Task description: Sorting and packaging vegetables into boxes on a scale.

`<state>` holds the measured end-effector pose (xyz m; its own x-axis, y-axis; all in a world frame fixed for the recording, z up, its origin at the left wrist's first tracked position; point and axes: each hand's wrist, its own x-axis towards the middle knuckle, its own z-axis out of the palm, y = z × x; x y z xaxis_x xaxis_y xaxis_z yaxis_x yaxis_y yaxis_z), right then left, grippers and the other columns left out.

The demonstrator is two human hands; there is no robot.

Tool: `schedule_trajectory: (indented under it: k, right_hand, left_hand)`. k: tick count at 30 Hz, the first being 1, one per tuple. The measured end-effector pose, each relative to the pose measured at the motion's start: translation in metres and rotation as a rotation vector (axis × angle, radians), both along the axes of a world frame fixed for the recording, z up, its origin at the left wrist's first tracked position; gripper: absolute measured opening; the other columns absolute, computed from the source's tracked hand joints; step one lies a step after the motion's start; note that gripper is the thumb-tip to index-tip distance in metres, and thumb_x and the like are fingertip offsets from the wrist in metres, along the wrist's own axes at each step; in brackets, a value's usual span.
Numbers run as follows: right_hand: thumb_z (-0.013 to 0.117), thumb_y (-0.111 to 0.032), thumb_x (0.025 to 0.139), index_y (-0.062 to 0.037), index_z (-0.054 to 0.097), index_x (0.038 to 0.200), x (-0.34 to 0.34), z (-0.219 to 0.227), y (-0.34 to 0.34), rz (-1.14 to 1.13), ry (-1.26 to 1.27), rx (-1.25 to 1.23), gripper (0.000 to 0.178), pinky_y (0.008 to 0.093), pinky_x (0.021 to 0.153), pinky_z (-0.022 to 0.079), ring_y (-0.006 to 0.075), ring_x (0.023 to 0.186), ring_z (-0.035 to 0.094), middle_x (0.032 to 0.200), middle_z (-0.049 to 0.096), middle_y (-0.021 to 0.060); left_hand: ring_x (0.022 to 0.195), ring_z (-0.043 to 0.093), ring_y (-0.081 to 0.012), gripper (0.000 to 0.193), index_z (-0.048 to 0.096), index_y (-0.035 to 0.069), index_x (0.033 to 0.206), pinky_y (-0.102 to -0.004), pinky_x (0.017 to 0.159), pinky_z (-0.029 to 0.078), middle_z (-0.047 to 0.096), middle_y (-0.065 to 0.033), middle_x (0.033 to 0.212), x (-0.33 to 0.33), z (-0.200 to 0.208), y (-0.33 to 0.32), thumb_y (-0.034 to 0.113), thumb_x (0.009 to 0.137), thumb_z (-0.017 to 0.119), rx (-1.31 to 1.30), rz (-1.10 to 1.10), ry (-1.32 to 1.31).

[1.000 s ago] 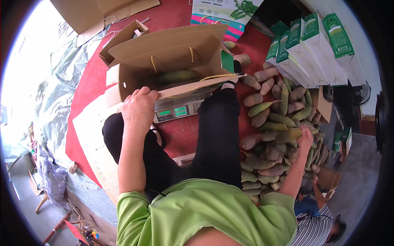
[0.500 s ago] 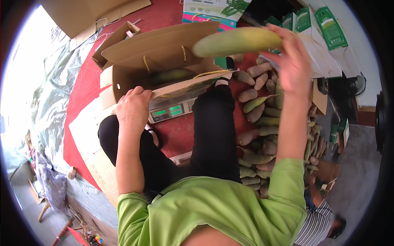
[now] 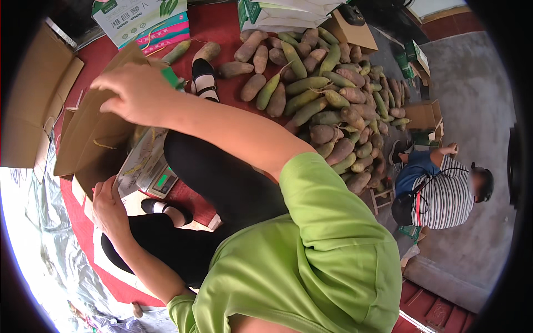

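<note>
A brown cardboard box with yellow cord handles sits open on a digital scale with a green display. My left hand grips the near wall of the box at its rim. Above the box's opening is my right hand, its thumb and fingers apart and no radish visible in it. The hand and the box walls hide most of the inside. To the right lies a large heap of green and brownish radishes on the red floor covering.
Colourful printed cartons stand beyond the box, and white paper bags at the top. Another large cardboard box is at far left, above crumpled plastic sheeting. A person in a striped shirt sits at the right.
My right hand has swung left over the box, and the long green radish it held is out of it. The view has turned right. My left hand stays on the box wall.
</note>
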<state>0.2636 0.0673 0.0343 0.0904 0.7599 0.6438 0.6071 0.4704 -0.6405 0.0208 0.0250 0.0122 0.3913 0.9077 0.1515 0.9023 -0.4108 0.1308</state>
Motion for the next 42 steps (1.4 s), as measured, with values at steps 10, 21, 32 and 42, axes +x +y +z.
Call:
schedule_trajectory:
  k: [10, 21, 32, 42]
  right_hand:
    - [0.062, -0.015, 0.08, -0.011, 0.068, 0.095, 0.203, -0.128, -0.122, -0.597, -0.049, -0.431, 0.017, 0.0403, 0.081, 0.049, 0.031, 0.094, 0.061, 0.095, 0.065, 0.0116]
    - [0.054, -0.014, 0.087, -0.0185, 0.053, 0.121, 0.344, -0.181, -0.249, -0.988, -0.76, -1.309, 0.035, 0.0502, 0.093, 0.045, 0.0286, 0.121, 0.047, 0.128, 0.051, 0.0053]
    - [0.055, -0.03, 0.089, -0.0199, 0.066, 0.106, 0.36, -0.205, -0.261, -0.958, -0.82, -1.413, 0.024, 0.0474, 0.094, 0.045, 0.0254, 0.117, 0.053, 0.119, 0.06, 0.0042]
    - [0.053, -0.014, 0.088, -0.0069, 0.063, 0.086, 0.418, -0.237, -0.304, -0.923, -0.233, -0.966, 0.012, 0.0358, 0.073, 0.049, 0.0236, 0.084, 0.062, 0.091, 0.066, 0.0067]
  left_hand:
    - [0.082, 0.062, -0.0305, 0.018, 0.068, 0.008, 0.099, -0.0388, 0.071, 0.048, 0.063, -0.0102, 0.09, 0.003, -0.001, -0.004, 0.014, 0.086, 0.057, -0.018, -0.005, -0.048]
    - [0.086, 0.062, -0.0326, 0.019, 0.067, 0.003, 0.1, -0.0397, 0.076, 0.048, 0.062, -0.0144, 0.09, 0.001, -0.001, -0.004, 0.01, 0.087, 0.056, -0.056, 0.015, -0.127]
    - [0.083, 0.062, -0.0321, 0.017, 0.066, -0.003, 0.098, -0.0385, 0.081, 0.047, 0.063, -0.0157, 0.088, -0.011, -0.01, -0.004, 0.0, 0.084, 0.056, 0.04, -0.052, -0.159]
    - [0.088, 0.061, -0.0269, 0.017, 0.069, 0.009, 0.095, -0.0383, 0.076, 0.049, 0.061, -0.0067, 0.086, 0.005, 0.009, -0.012, 0.007, 0.081, 0.058, -0.054, 0.107, -0.115]
